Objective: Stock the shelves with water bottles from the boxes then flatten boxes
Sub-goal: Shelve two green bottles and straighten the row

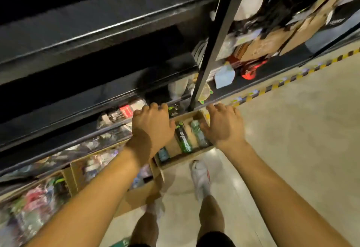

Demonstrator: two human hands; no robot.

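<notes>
- Cardboard box (pixel 183 158), open-topped, on the floor at frame centre; its far rim lies just beside the lowest black shelf edge (pixel 109 128), and its right and near sides face bare floor.
- Green bottle (pixel 184 139) lies flat inside the box; a clear bottle (pixel 198 134) lies beside it at its 3 o'clock; a third bottle (pixel 163 154) at 8 o'clock is half covered by the left wrist.
- Left hand (pixel 153 122) is over the box's left end, back up, fingers curled downward; the fingertips are hidden, so whether they grip anything cannot be told.
- Right hand (pixel 222 124) is over the box's right rim, fingers spread apart and loose, holding nothing, thumb near the clear bottle.
- Grey floor (pixel 292 139), open from 2 to 5 o'clock, bounded by a yellow-black striped line (pixel 282 82).
- Dark upright post (pixel 210 52) at 12 o'clock meets the shelf edge just beyond the box.
- More cardboard boxes (pixel 78 172) at 8 o'clock, contents blurred.
- White shoe (pixel 200 176) at 6 o'clock, just beside the box's near wall.
- Shelf goods at 1 o'clock are smeared, unreadable.
</notes>
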